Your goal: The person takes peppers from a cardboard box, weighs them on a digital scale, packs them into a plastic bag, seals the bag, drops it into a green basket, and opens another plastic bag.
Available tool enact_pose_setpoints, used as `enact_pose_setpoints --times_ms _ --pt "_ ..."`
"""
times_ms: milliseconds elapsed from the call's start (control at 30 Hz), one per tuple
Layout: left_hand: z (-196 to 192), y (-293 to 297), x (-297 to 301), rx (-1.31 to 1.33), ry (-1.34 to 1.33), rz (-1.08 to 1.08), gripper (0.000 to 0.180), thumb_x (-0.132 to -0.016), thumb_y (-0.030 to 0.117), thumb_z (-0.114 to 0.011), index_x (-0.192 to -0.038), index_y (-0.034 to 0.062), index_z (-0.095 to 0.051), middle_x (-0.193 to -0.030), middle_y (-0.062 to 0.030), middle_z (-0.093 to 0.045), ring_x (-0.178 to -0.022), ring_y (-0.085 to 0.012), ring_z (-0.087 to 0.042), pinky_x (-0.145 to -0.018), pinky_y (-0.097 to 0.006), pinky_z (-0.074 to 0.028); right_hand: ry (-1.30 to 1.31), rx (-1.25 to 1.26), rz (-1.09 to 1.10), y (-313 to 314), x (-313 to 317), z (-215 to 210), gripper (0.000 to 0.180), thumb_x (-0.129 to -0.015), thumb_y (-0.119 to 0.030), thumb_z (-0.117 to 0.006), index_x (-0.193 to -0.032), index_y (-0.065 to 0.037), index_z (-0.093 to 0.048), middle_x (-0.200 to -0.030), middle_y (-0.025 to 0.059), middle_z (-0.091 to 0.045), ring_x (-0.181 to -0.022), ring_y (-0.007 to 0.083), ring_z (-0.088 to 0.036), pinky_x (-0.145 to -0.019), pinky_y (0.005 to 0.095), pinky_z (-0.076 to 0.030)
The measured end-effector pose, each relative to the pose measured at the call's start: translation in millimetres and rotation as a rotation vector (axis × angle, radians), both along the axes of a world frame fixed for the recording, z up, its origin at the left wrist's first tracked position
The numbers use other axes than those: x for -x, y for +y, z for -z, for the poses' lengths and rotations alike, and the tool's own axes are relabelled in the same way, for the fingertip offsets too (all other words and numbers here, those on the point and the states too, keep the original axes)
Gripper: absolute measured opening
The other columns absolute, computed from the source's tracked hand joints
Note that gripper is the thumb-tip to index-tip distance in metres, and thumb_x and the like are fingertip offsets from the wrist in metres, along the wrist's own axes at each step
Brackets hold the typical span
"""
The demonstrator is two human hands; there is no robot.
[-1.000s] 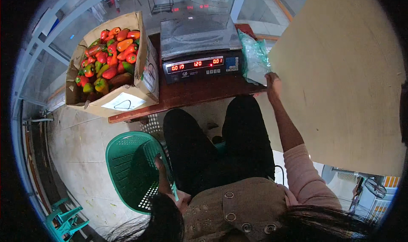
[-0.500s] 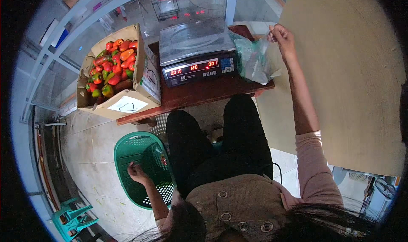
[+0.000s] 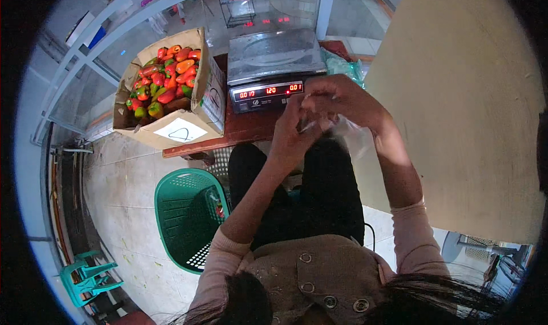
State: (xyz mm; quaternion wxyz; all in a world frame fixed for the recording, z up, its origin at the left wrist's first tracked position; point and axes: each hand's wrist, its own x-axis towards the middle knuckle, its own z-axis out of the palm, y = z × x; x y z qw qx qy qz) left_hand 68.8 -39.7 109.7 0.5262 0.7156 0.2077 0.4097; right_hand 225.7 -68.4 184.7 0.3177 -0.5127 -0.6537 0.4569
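Clear plastic bag, dangling by the bench's near edge, toward the right corner! The right hand pinches it; the left hand meets it, grip impossible to tell. Filmy stuff: light, opposed fingertips should part it best.

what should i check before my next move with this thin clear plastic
1. Thin clear plastic held: ok, at the right hand.
2. Left hand gripping it too: cannot tell, fingers overlap.
3. Square grey metal scale platform free of peppers: ok.
4. Red digital display all zeros: not ok.
5. Open tan cardboard box holding red, orange and green peppers: ok.
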Motion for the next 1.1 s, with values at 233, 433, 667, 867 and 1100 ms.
enact_pose_setpoints --times_ms 233,433,667,867,1100 --pt "6.1 16.7 4.0 0.240 -0.152 -0.138 0.015 -0.085 0.017 -0.054 -0.082 0.0027 -0.051 -0.070 0.0015 -0.051 -0.062 -0.0037 -0.044 -0.055 -0.019 -0.037 0.381 -0.111 0.326 -7.3 0.2 24.1 0.025 -0.085 -0.029 -0.053 -0.083 -0.005 -0.053 -0.072 -0.0002 -0.051 -0.063 0.0070 -0.046 -0.058 0.0199 -0.036" --pt "2.9 19.7 14.9 0.161 -0.187 -0.222 0.013 -0.086 0.016 -0.052 -0.081 0.0034 -0.052 -0.064 0.0025 -0.048 -0.056 -0.0022 -0.041 -0.049 -0.018 -0.034 0.326 -0.004 0.329 -6.9 16.3 37.4 0.016 -0.083 -0.022 -0.057 -0.079 -0.006 -0.053 -0.067 -0.0047 -0.048 -0.059 0.0006 -0.041 -0.052 0.0146 -0.032" --pt "7.5 28.2 38.8 0.318 -0.173 -0.248 0.014 -0.087 0.016 -0.052 -0.080 0.0035 -0.054 -0.058 0.0037 -0.047 -0.051 -0.0023 -0.042 -0.046 -0.017 -0.033 0.317 -0.123 0.429 -1.4 9.9 49.2 0.013 -0.085 -0.017 -0.053 -0.077 -0.007 -0.053 -0.065 -0.0046 -0.044 -0.061 0.0017 -0.040 -0.054 0.0169 -0.033" --pt "-0.1 31.9 43.6 0.273 -0.093 -0.282 0.017 -0.087 0.019 -0.050 -0.080 0.0049 -0.056 -0.055 0.0041 -0.045 -0.048 -0.0016 -0.041 -0.044 -0.017 -0.032 0.313 -0.167 0.384 -1.6 15.5 48.7 0.014 -0.086 -0.019 -0.052 -0.078 -0.008 -0.053 -0.065 -0.0035 -0.045 -0.057 0.0025 -0.039 -0.052 0.0175 -0.033" --pt "16.7 41.2 46.2 0.342 -0.130 -0.248 0.022 -0.089 0.023 -0.049 -0.078 0.0043 -0.055 -0.054 0.0052 -0.042 -0.044 -0.0014 -0.037 -0.041 -0.018 -0.030 0.469 -0.011 0.465 -4.8 21.7 55.9 0.015 -0.084 -0.022 -0.055 -0.080 -0.008 -0.055 -0.065 -0.0034 -0.050 -0.051 0.0017 -0.040 -0.045 0.0179 -0.032"
